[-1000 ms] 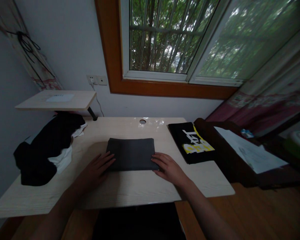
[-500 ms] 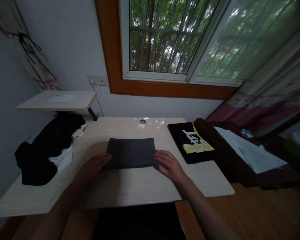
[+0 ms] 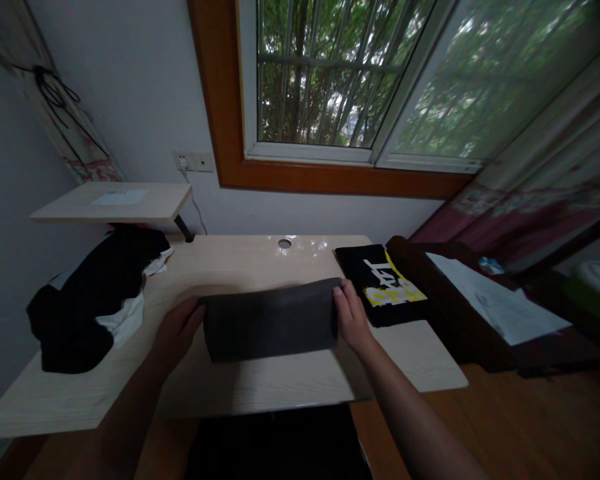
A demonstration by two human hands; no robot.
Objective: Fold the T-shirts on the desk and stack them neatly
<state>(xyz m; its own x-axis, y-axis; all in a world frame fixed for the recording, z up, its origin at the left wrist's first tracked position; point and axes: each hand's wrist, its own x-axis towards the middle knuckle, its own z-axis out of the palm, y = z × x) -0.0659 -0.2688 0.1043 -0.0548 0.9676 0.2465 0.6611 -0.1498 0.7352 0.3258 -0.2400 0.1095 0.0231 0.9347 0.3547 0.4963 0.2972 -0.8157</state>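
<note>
A dark grey folded cloth [image 3: 273, 323], perhaps a garment, hangs between my two hands over the desk [image 3: 260, 390]. My left hand [image 3: 180, 332] pinches its upper left corner. At the upper right corner my right hand [image 3: 353, 315] grips it, thumb on the near side. The cloth tilts, its right end a little higher than its left. To the right of my right hand lies a folded black garment [image 3: 353, 263] with white and yellow print.
A heap of black clothing [image 3: 95, 287] with white cloth [image 3: 127, 320] lies at the desk's left, partly under a raised shelf [image 3: 155, 208]. Beyond the desk's right edge is a dark brown surface [image 3: 443, 307] with a pale sheet [image 3: 495, 300]. A window [image 3: 325, 73] is ahead.
Both hands have closed on the cloth's upper corners and lifted its far edge off the desk. The cloth, flat before, now hangs nearer to me and looks wider.
</note>
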